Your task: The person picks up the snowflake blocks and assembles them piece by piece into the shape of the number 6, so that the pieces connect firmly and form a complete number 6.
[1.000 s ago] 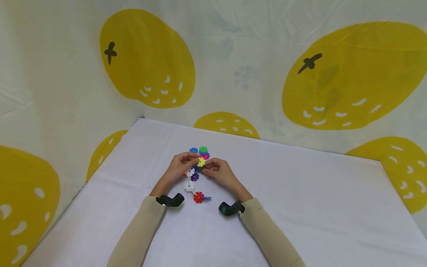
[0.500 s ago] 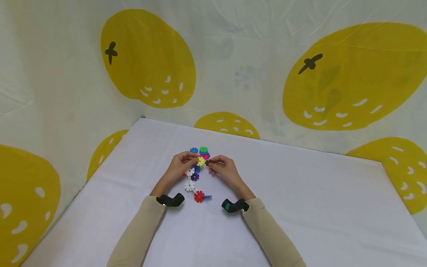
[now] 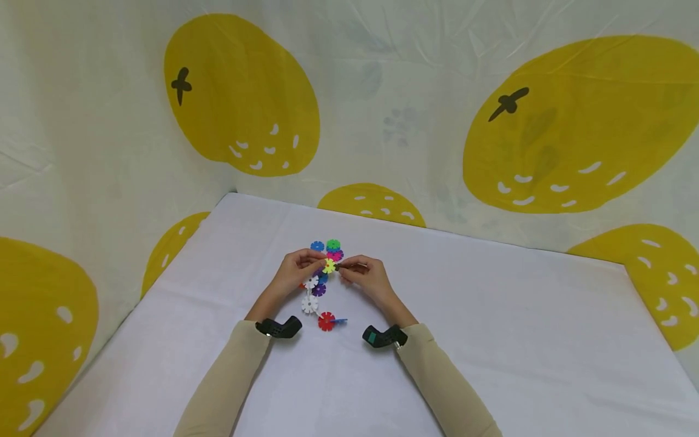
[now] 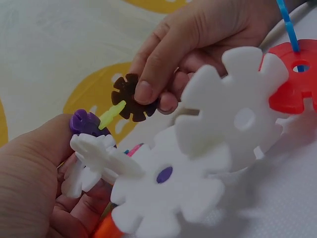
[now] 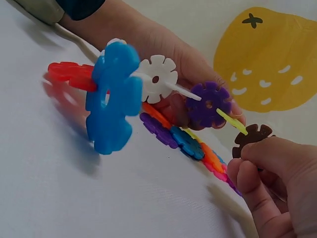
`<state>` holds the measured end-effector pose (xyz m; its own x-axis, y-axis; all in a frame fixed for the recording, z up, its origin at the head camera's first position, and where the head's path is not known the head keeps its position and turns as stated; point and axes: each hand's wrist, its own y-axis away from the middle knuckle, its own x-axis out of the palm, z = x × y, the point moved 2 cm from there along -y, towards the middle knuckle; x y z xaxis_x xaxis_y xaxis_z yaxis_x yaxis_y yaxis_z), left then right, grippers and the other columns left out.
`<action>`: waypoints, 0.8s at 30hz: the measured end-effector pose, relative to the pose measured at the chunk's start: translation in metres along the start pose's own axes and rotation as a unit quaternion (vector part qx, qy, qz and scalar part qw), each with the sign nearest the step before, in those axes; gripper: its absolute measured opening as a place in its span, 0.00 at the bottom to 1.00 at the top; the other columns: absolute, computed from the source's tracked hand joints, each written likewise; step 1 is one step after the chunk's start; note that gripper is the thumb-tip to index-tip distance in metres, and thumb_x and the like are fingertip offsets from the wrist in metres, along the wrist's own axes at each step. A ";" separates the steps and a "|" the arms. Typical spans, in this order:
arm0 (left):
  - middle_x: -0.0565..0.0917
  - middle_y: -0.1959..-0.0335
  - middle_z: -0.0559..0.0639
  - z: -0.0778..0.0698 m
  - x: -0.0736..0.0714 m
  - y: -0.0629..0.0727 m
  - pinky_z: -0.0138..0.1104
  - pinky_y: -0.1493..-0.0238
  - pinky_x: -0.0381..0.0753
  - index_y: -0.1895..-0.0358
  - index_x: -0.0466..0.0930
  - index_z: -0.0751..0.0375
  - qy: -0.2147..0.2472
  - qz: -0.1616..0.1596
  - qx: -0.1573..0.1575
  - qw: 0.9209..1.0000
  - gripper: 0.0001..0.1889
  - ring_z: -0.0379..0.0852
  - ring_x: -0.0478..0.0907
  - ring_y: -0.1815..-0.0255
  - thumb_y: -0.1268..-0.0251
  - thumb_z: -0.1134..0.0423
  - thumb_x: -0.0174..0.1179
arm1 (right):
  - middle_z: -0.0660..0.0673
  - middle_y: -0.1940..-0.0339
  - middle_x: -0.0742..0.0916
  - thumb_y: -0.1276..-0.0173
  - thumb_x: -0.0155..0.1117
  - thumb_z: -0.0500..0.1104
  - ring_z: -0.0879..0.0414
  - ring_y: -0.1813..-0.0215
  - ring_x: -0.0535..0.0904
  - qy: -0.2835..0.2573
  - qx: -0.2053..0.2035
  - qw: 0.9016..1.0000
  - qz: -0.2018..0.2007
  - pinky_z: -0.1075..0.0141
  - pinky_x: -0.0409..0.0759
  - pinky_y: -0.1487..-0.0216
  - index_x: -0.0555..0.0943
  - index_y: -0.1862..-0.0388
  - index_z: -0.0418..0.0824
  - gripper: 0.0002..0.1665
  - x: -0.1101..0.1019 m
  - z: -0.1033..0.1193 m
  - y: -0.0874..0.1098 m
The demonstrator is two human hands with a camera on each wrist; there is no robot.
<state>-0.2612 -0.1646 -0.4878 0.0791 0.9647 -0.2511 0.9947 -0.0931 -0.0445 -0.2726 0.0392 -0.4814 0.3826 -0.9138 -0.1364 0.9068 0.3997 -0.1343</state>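
pinching notched brown plastic disc (image 4: 131, 101), right hand (image 3: 366, 279) | gripping scalloped purple disc (image 5: 217, 103), left hand (image 3: 292, 273) | yellow disc (image 5: 231, 121) edge-on between

We can read no text, label, brand or number in any of the three views. The nearest we find to signs are printed marks: a dark cross (image 3: 181, 86) on the yellow fruit print (image 3: 246, 109) at the upper left of the head view, and another dark cross (image 3: 509, 104) on the yellow print (image 3: 584, 121) at the upper right. Below centre, on the black wrist device (image 3: 392, 335), we see a teal patch (image 3: 372, 337), too small for us to tell whether it bears lettering.
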 end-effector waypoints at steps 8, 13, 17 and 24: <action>0.86 0.56 0.55 -0.001 0.000 0.001 0.25 0.57 0.80 0.54 0.84 0.65 0.000 0.001 -0.009 1.000 0.11 0.42 0.81 0.60 0.35 0.63 0.64 | 0.29 0.62 0.86 0.37 0.66 0.28 0.48 0.69 0.82 0.047 -0.056 0.997 0.015 0.72 0.80 0.66 0.82 0.57 0.22 0.11 0.002 0.026 0.010; 0.86 0.56 0.56 -0.001 0.001 0.001 0.26 0.58 0.80 0.55 0.84 0.67 0.009 0.006 -0.007 1.000 0.10 0.41 0.81 0.62 0.35 0.64 0.64 | 0.29 0.64 0.86 0.37 0.65 0.27 0.48 0.70 0.82 0.064 -0.076 0.995 0.013 0.71 0.80 0.67 0.83 0.59 0.21 0.09 0.004 0.030 0.011; 0.86 0.55 0.56 0.000 0.001 0.001 0.27 0.56 0.80 0.56 0.84 0.67 0.011 0.004 -0.018 1.000 0.09 0.42 0.82 0.60 0.35 0.65 0.64 | 0.29 0.64 0.85 0.37 0.65 0.27 0.45 0.69 0.82 0.091 -0.107 0.990 0.001 0.73 0.80 0.66 0.83 0.60 0.22 0.08 0.007 0.034 0.013; 0.85 0.55 0.57 0.001 0.001 0.000 0.27 0.56 0.81 0.56 0.84 0.67 0.008 0.002 -0.018 1.000 0.09 0.43 0.82 0.61 0.36 0.66 0.64 | 0.33 0.63 0.85 0.37 0.67 0.30 0.46 0.69 0.82 0.108 -0.121 0.987 -0.014 0.73 0.79 0.67 0.85 0.60 0.26 0.08 0.009 0.009 0.005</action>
<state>-0.2612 -0.1636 -0.4893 0.0838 0.9682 -0.2356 0.9960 -0.0884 -0.0088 -0.2628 0.0324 -0.4741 0.2868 -0.8985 -0.3323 0.8375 0.4036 -0.3685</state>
